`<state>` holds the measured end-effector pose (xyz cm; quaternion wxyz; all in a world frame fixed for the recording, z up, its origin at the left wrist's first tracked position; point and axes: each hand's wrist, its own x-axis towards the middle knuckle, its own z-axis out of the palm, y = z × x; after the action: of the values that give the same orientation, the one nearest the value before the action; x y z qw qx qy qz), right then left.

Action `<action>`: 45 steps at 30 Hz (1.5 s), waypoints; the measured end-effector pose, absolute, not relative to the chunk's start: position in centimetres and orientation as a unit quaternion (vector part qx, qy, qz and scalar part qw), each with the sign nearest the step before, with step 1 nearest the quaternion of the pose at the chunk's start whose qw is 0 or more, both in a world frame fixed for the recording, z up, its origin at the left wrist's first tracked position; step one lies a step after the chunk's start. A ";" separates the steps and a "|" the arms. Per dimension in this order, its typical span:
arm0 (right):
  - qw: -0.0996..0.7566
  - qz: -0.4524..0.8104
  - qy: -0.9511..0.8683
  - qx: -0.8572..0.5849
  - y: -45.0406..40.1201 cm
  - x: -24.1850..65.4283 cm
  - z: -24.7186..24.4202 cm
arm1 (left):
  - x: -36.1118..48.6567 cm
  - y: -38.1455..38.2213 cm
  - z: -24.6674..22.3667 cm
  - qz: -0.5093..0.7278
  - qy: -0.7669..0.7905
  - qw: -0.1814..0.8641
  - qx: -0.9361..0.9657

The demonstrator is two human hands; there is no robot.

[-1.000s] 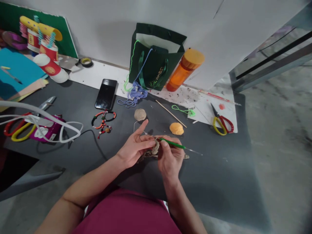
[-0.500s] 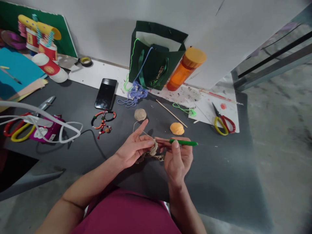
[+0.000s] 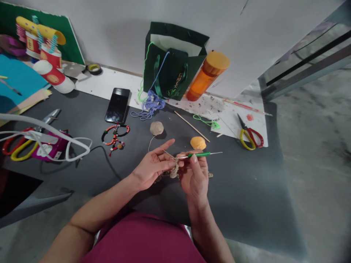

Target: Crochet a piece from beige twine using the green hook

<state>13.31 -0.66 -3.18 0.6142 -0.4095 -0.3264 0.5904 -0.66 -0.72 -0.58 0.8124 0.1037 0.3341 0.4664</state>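
My left hand [image 3: 150, 166] pinches a small beige crocheted piece [image 3: 174, 172], its index finger stretched out with beige yarn running over it. That yarn leads back to a beige ball [image 3: 156, 128] on the dark table. In my right hand [image 3: 195, 175] is a crochet hook with a green handle [image 3: 202, 155], held between thumb and fingers. The hook's left end meets the beige piece at my left fingertips; its other thin metal end points right. More of the beige work hangs below and behind both hands, partly hidden. A yellow yarn ball [image 3: 197, 143] lies just beyond my right hand.
Behind stand a dark green paper bag [image 3: 175, 62] and an orange bottle [image 3: 207, 76], near blue yarn [image 3: 152, 104]. A phone [image 3: 117, 105] and beaded bracelet [image 3: 115, 135] lie left of centre. Scissors [image 3: 250, 135] lie right; white cables [image 3: 82, 146] cross the left. A wooden stick [image 3: 192, 126] lies beyond.
My right hand has moved slightly left, and the hook has shifted left and up, its right end tilting upward. The left index finger reaches further right. The whole view has shifted a little.
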 end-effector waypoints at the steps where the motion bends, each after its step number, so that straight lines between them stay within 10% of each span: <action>1: 0.614 0.589 -0.328 -0.411 -0.6 13.3 -3.2 | -0.7 -0.7 -0.5 0.469 0.338 0.810 0.101; 29: 0.659 0.477 -0.375 -0.445 -1.3 11.0 -3.3 | 0.6 -0.7 0.3 0.536 0.458 0.694 0.146; 33: 0.506 0.443 -0.602 -0.431 0.0 14.9 -2.2 | 0.1 -0.3 0.5 0.555 0.473 0.670 0.141; 38: 0.382 0.099 -0.549 -0.737 6.5 27.1 -1.7 | -0.4 0.3 0.6 0.513 0.466 0.711 0.119; 45: 0.338 0.084 -0.520 -0.780 12.2 36.3 -3.2 | -0.4 0.6 -0.2 0.489 0.469 0.728 0.102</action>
<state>36.35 12.18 -3.18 0.3377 -0.7801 -0.5199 0.0842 -0.40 0.57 -0.17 0.7280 0.1024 0.4692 0.4894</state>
